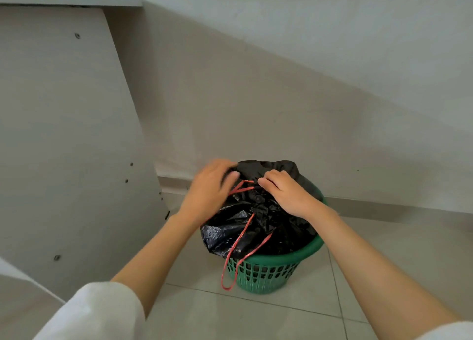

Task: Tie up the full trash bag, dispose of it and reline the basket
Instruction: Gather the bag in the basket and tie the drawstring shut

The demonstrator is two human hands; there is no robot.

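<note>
A green plastic basket with a latticed wall stands on the tiled floor near the wall. A full black trash bag bulges out of its top. A red drawstring runs from the bag's gathered mouth and hangs in a long loop over the basket's front. My left hand grips the bag's top at its left side, fingers curled into the plastic. My right hand lies on the bag's upper right, its fingertips pinching the plastic by the drawstring near the mouth.
A tall grey panel of a desk or cabinet stands close on the left of the basket. A pale wall with a skirting board runs behind. Light floor tiles spread out in front and to the right.
</note>
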